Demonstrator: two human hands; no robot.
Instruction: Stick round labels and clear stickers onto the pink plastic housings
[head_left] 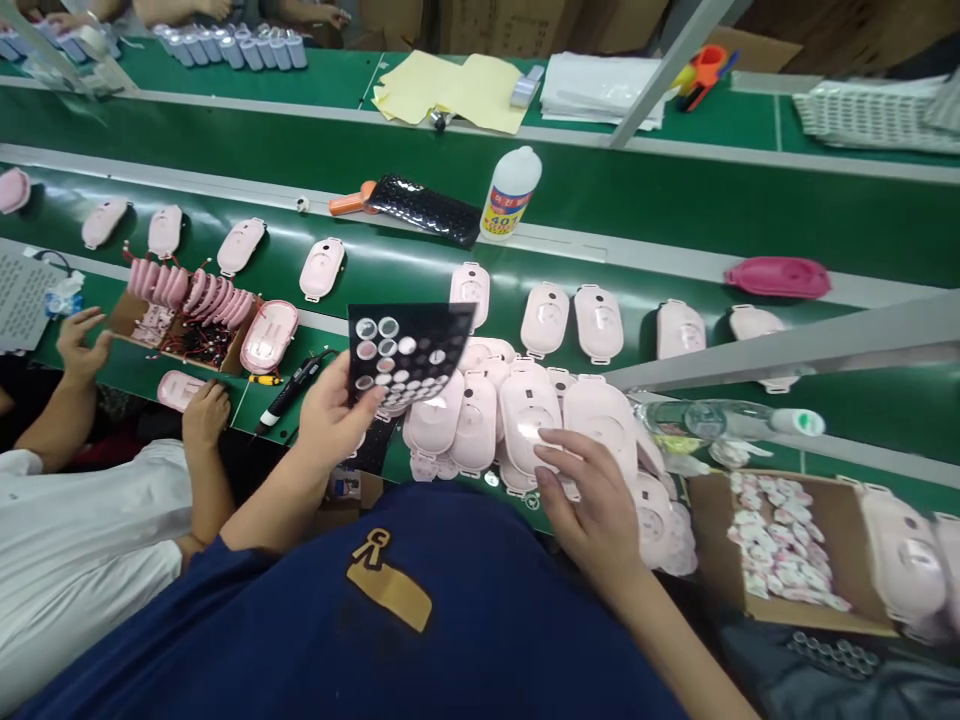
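My left hand (337, 415) grips the lower left edge of a black sheet (409, 322), thumb in front. Rows of round pieces, some clear and some white, show on the sheet. My right hand (589, 490) is over a pile of pale pink plastic shells (474, 420), fingers stretched and apart. Its fingertips are at a pink shell (529, 400) with a small dark slot; whether they touch it I cannot tell. The sheet hides part of the pile's left side.
Pink shells (545, 318) lie along the green line beyond the pile. A glue bottle (511, 195) stands behind them. At right are a clear bottle (720, 420) and a cardboard box (709, 520) of small parts. A co-worker's hand (206, 412) is at left, near a black-and-white tool (289, 390).
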